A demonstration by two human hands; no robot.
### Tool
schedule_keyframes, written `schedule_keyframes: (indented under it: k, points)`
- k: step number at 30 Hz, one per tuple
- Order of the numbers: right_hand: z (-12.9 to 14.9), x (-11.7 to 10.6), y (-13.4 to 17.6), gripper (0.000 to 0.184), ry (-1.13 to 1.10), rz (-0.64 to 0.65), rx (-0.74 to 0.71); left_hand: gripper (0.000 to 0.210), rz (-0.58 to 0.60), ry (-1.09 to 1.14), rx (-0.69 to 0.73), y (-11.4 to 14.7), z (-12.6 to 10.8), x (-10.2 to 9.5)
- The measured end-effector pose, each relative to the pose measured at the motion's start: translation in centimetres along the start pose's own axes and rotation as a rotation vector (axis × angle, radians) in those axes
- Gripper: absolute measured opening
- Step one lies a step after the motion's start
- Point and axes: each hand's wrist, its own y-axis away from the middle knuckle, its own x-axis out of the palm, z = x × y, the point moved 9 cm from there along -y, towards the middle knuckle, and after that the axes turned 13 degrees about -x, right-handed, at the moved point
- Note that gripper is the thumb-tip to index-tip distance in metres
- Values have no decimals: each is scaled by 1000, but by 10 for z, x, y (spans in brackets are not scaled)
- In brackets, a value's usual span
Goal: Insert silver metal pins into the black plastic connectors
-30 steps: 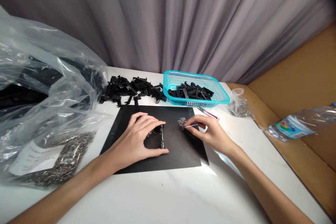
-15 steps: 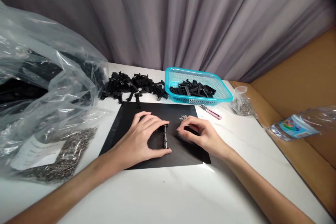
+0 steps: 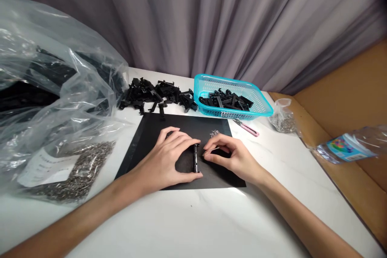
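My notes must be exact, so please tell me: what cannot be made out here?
Head view:
White label: print too small and blurred.
Bottle: cut off by the right edge.
Thin shiny item: partly hidden by the right hand.
Slim black part held by the left hand: fine details too small.

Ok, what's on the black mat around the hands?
The left hand grips a black part there; small metal pieces lie beyond the right hand. Anything directly beneath either hand is covered.
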Motion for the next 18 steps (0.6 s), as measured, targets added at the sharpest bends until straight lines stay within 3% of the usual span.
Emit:
schedule_keyframes:
  k: [2,5,18]
  points:
    - [-2,0,0,22,-48,-15,16,67,1,-1,4,0,-1,0]
    - [-3,0,0,18,-35,-10,12,67,-1,-8,6,0,-1,1]
    - [2,-3,-1,10,233,41,-55,68,-13,-1,-11,-1,2,1]
